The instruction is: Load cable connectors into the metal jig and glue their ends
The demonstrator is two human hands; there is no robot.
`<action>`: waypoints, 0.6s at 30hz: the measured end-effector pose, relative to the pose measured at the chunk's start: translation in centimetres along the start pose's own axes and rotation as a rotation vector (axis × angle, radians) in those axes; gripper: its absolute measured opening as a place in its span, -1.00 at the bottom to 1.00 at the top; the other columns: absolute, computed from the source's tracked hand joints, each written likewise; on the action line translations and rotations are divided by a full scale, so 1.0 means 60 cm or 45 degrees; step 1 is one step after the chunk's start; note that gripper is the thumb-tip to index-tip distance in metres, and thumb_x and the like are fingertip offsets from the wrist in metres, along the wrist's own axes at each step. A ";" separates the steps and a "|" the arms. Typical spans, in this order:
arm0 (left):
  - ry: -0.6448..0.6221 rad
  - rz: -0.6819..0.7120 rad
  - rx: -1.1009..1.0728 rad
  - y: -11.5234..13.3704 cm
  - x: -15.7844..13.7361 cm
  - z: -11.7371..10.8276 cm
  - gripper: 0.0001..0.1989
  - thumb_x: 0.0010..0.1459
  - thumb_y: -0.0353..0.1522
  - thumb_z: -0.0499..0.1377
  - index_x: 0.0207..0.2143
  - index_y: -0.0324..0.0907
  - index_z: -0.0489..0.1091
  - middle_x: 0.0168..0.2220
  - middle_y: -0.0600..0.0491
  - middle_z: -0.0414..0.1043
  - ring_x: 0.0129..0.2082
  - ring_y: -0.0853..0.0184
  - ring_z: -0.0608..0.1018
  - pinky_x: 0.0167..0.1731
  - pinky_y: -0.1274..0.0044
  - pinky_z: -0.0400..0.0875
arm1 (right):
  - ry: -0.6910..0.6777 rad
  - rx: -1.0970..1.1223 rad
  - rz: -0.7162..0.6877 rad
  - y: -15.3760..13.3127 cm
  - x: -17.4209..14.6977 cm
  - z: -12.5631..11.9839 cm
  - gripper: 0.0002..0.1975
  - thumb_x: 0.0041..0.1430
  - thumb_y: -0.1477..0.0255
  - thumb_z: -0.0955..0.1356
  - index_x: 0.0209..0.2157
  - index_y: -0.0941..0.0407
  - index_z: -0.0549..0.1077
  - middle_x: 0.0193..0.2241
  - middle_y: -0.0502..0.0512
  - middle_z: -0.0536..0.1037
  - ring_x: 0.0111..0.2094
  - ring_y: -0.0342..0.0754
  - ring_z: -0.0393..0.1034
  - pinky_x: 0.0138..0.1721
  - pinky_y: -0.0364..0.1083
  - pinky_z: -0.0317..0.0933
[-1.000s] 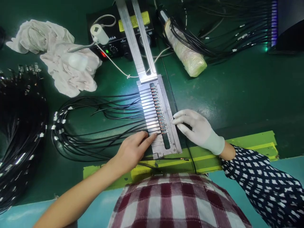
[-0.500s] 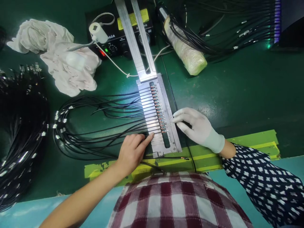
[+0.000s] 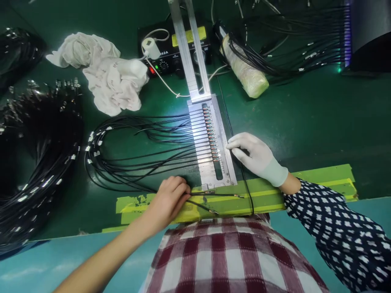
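A slotted metal fixture (image 3: pixel 205 171) lies before me, with a row of thin black cables (image 3: pixel 180 134) laid across it and their stripped, reddish ends over the slot. At the front edge, my bare left hand (image 3: pixel 172 199) has its fingers closed round a loose black cable (image 3: pixel 224 195); its fingertips are partly hidden. Another loose cable end (image 3: pixel 210 211) pokes out just below. My right hand (image 3: pixel 253 156), in a white glove, grips the fixture's right edge between thumb and fingers. Leftward, the laid cables bend into a coil (image 3: pixel 91 150) with small white tags.
Behind the fixture sits a black control box (image 3: pixel 171 61) under two metal rails (image 3: pixel 183 44). Crumpled white cloth (image 3: pixel 116 85) lies at the left, beyond a big cable bundle (image 3: pixel 45 162). A plastic-wrapped roll (image 3: pixel 249 75) rests back right. Yellow-green tape (image 3: pixel 324 179) lines the front edge.
My left hand has come off the fixture's lower part and down to the loose cable ends at the front edge. My right hand keeps to the fixture's edge. The view has shifted somewhat.
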State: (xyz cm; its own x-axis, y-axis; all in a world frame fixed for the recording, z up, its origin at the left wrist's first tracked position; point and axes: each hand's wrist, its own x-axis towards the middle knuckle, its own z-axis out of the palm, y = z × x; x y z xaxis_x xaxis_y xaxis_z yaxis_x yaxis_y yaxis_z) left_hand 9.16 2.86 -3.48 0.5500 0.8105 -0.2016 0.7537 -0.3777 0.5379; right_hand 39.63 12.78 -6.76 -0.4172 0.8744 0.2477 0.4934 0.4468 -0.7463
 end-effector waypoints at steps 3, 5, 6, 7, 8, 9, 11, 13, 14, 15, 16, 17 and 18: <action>0.021 -0.032 -0.156 0.005 -0.006 -0.004 -0.88 0.35 -0.44 0.01 -0.25 -0.17 0.32 -0.26 0.01 0.37 -0.22 0.30 0.39 -0.21 0.45 0.30 | 0.001 0.000 0.011 -0.003 0.001 -0.001 -0.80 0.29 0.53 0.29 -0.19 0.02 0.53 -0.13 0.04 0.57 -0.05 0.03 0.45 0.03 0.10 0.33; 0.129 -0.043 -0.266 0.004 -0.006 -0.008 -0.91 0.34 -0.46 0.01 -0.24 -0.17 0.29 -0.28 0.03 0.36 -0.24 0.34 0.40 -0.22 0.50 0.33 | -0.006 0.001 0.008 -0.003 0.000 -0.001 -0.80 0.29 0.53 0.29 -0.19 0.03 0.53 -0.13 0.05 0.57 -0.05 0.03 0.45 0.03 0.09 0.33; 0.198 -0.044 -0.297 0.002 -0.004 -0.009 -0.93 0.34 -0.46 0.02 -0.22 -0.17 0.28 -0.28 0.04 0.35 -0.25 0.36 0.41 -0.23 0.52 0.34 | -0.004 0.000 0.002 -0.003 0.000 -0.001 -0.80 0.29 0.53 0.29 -0.19 0.03 0.53 -0.13 0.05 0.57 -0.05 0.03 0.44 0.03 0.09 0.33; 0.265 -0.038 -0.308 -0.001 -0.002 -0.010 -0.94 0.33 -0.47 0.04 -0.21 -0.17 0.28 -0.28 0.04 0.35 -0.26 0.37 0.41 -0.24 0.53 0.35 | 0.000 0.000 -0.005 -0.002 -0.001 0.000 -0.80 0.29 0.53 0.29 -0.19 0.03 0.53 -0.13 0.05 0.57 -0.05 0.03 0.44 0.03 0.09 0.33; 0.317 -0.027 -0.306 -0.004 0.001 -0.010 -0.95 0.32 -0.47 0.07 -0.21 -0.17 0.28 -0.29 0.05 0.35 -0.27 0.38 0.42 -0.26 0.54 0.36 | 0.001 0.000 -0.009 -0.002 -0.001 0.000 -0.80 0.29 0.53 0.29 -0.19 0.03 0.53 -0.13 0.05 0.57 -0.05 0.03 0.44 0.04 0.09 0.33; 0.353 -0.014 -0.301 -0.007 0.006 -0.009 -0.96 0.30 -0.47 0.09 -0.21 -0.17 0.30 -0.30 0.05 0.36 -0.28 0.39 0.42 -0.26 0.55 0.37 | 0.001 -0.003 -0.010 -0.001 -0.001 0.000 -0.80 0.29 0.53 0.29 -0.18 0.02 0.53 -0.13 0.05 0.57 -0.05 0.02 0.44 0.04 0.09 0.32; 0.408 0.001 -0.293 -0.011 0.019 -0.007 -0.96 0.28 -0.47 0.13 -0.24 -0.17 0.33 -0.31 0.05 0.38 -0.29 0.40 0.44 -0.27 0.56 0.39 | 0.000 -0.009 -0.007 0.000 -0.002 0.001 -0.81 0.29 0.53 0.29 -0.19 0.03 0.52 -0.12 0.05 0.56 -0.05 0.02 0.44 0.04 0.09 0.32; 0.475 0.032 -0.278 -0.011 0.034 -0.004 -0.95 0.28 -0.48 0.14 -0.24 -0.18 0.38 -0.31 0.04 0.42 -0.28 0.39 0.47 -0.26 0.55 0.41 | -0.010 -0.010 -0.001 0.000 -0.001 0.001 -0.82 0.30 0.53 0.29 -0.20 0.03 0.52 -0.13 0.05 0.56 -0.05 0.02 0.44 0.03 0.09 0.32; 0.504 0.063 -0.263 -0.010 0.043 -0.002 -0.93 0.27 -0.49 0.15 -0.22 -0.18 0.40 -0.30 0.03 0.44 -0.26 0.39 0.49 -0.24 0.55 0.42 | -0.013 -0.009 0.001 -0.001 -0.001 0.000 -0.82 0.30 0.52 0.29 -0.20 0.03 0.52 -0.13 0.05 0.56 -0.06 0.02 0.44 0.03 0.08 0.32; 0.521 0.105 -0.245 -0.010 0.050 -0.001 -0.91 0.27 -0.49 0.15 -0.20 -0.19 0.42 -0.29 0.02 0.45 -0.25 0.39 0.50 -0.23 0.55 0.43 | -0.012 -0.008 0.003 -0.001 -0.001 0.000 -0.82 0.30 0.52 0.29 -0.20 0.02 0.51 -0.13 0.05 0.56 -0.06 0.02 0.44 0.02 0.08 0.32; 0.522 0.149 -0.226 -0.009 0.058 0.001 -0.88 0.28 -0.49 0.14 -0.16 -0.19 0.44 -0.29 0.02 0.45 -0.26 0.39 0.50 -0.24 0.56 0.44 | -0.013 -0.006 0.003 -0.002 -0.001 0.000 -0.82 0.30 0.52 0.29 -0.20 0.02 0.51 -0.13 0.05 0.56 -0.06 0.02 0.44 0.02 0.08 0.32; 0.507 0.189 -0.206 -0.009 0.064 0.002 -0.84 0.29 -0.49 0.13 -0.12 -0.19 0.45 -0.30 0.02 0.44 -0.27 0.40 0.50 -0.25 0.57 0.44 | -0.012 -0.005 0.001 -0.002 -0.001 0.000 -0.82 0.31 0.52 0.29 -0.19 0.02 0.51 -0.13 0.05 0.56 -0.06 0.02 0.44 0.02 0.07 0.32; 0.480 0.220 -0.186 -0.009 0.069 0.003 -0.80 0.30 -0.49 0.11 -0.06 -0.19 0.45 -0.31 0.03 0.43 -0.30 0.42 0.50 -0.28 0.58 0.44 | -0.011 -0.005 0.000 -0.002 0.000 0.000 -0.81 0.31 0.52 0.28 -0.19 0.02 0.51 -0.13 0.05 0.56 -0.05 0.01 0.43 0.03 0.07 0.31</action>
State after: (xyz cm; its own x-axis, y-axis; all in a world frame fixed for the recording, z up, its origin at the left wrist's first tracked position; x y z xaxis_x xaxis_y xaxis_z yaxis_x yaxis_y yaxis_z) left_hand 11.10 6.37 -4.75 0.4733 0.8580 0.1995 0.5886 -0.4765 0.6530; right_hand 39.60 12.71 -6.68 -0.4238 0.8727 0.2425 0.4963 0.4477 -0.7438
